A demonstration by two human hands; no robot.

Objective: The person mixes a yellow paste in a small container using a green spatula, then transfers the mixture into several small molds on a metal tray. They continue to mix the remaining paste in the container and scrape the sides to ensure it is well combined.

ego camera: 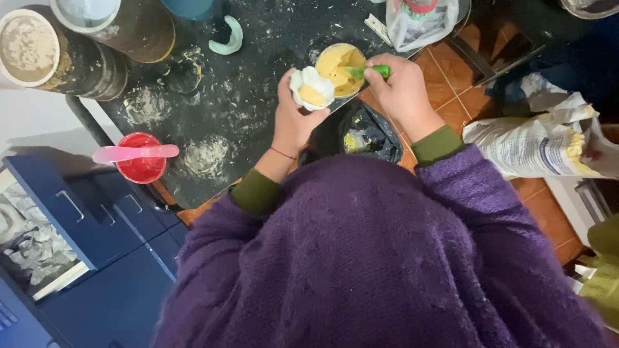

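Head view: left hand [293, 119] clamped around a small white mold [311, 88] part-filled with yellow paste, held above the dark, dusty surface [258, 51]. Right hand [401, 90] grips a green spatula [369, 71], tip in the yellow paste tub [338, 64]. Red cup [142, 164] with pink spatula [132, 153] sits well left.

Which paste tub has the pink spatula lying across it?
The red tub, left of both hands, bears the pink spatula; the yellow tub has a green-handled tool in it.
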